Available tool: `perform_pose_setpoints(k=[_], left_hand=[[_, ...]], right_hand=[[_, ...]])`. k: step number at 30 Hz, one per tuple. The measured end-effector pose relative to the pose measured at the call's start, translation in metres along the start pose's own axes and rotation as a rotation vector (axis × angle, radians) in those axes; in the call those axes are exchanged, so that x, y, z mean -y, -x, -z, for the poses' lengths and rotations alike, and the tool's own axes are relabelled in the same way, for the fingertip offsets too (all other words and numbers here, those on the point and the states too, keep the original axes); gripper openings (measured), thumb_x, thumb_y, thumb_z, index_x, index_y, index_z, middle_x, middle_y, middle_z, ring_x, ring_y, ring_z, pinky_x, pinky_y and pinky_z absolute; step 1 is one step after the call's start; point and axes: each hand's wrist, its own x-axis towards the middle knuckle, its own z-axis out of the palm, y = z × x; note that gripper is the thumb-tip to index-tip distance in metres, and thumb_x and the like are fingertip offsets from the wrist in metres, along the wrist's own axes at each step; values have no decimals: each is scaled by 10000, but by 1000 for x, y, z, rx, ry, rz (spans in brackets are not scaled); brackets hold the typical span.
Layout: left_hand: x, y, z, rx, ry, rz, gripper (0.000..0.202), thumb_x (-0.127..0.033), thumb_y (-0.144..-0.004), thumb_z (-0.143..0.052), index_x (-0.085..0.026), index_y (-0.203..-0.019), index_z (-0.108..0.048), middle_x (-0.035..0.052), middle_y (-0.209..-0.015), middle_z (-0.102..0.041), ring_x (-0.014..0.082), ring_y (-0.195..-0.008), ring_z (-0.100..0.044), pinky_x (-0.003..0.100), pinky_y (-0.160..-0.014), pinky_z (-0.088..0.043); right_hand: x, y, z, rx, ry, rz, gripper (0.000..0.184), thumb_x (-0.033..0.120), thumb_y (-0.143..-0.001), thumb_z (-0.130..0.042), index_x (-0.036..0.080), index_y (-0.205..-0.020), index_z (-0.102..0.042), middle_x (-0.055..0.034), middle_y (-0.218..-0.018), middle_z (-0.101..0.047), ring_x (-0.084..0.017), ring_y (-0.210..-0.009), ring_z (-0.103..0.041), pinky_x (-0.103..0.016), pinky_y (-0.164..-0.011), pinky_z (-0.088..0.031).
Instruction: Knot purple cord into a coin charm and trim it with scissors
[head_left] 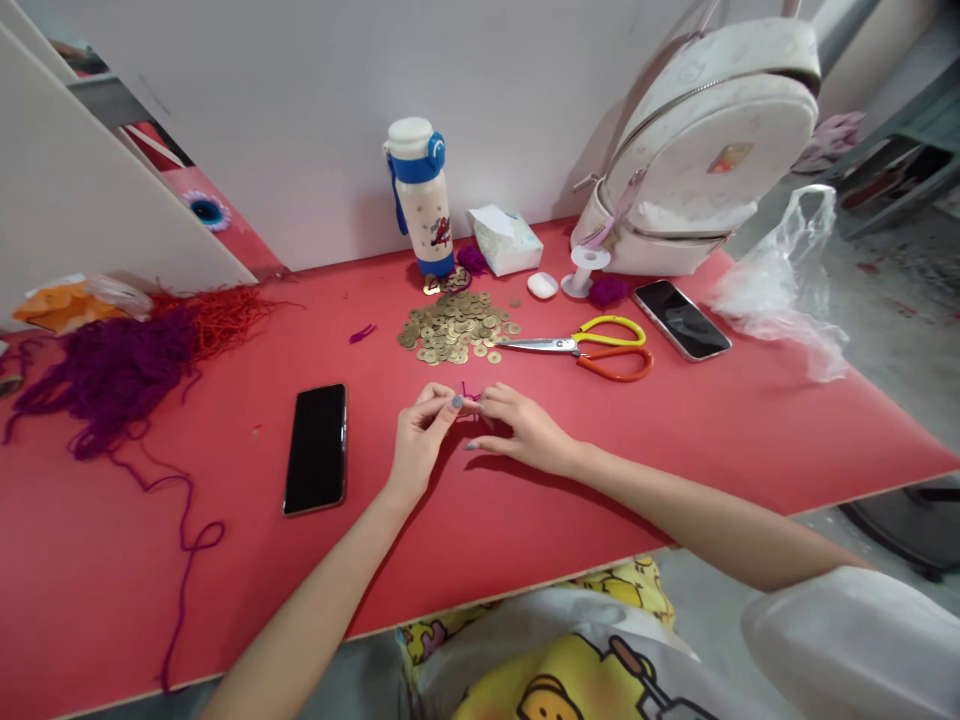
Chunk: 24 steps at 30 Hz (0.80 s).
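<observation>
Between my two hands, just above the red tabletop (600, 470), is a short piece of purple yarn (470, 396). My left hand (421, 440) pinches it between thumb and forefinger. At its other side my right hand (521, 428) has its fingertips on the yarn, with the thumb held apart below. Whether anything else sits under the fingers is hidden. Beyond the hands lies a heap of brass-coloured coins with holes (457, 325). Scissors (577, 345) with one yellow and one orange handle lie right of the heap, their tips touching its edge.
A black phone (316, 450) lies left of my hands, beside a tangle of purple yarn (112, 375) and red yarn (221, 320). Along the back stand a bottle (421, 200), a tissue pack (510, 240), a white spool (583, 272) and a backpack (690, 160). Another phone (682, 320) lies near a plastic bag (787, 290).
</observation>
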Motion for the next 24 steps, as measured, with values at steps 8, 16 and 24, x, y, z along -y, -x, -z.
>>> perform_pose_setpoints(k=[8,16,24], left_hand=[[0,-1,1,25,-9,15,310,-493,-840,-673,-213,-800,-799,66,-1011,-556,169,-860,-587,280,-748,-502],[3,-1,1,23,-137,-59,302,-444,-870,-654,-189,-770,-781,58,-905,-623,182,-889,-613,271,-776,-496],[-1,1,6,37,-638,-380,214,-287,-942,-584,-171,-839,-733,23,-775,-658,133,-692,-603,242,-650,-450]], right_hand=[[5,0,0,-56,-107,-108,282,391,-910,-652,181,-1086,-584,-37,-866,-562,-182,-795,-512,-290,-706,-432],[2,-1,-2,-59,-223,-39,212,330,-952,-592,173,-813,-626,-31,-809,-543,-177,-806,-514,-289,-740,-433],[5,0,12,-65,-37,65,189,194,-981,-487,192,-882,-648,-69,-910,-619,-201,-834,-490,-352,-799,-424]])
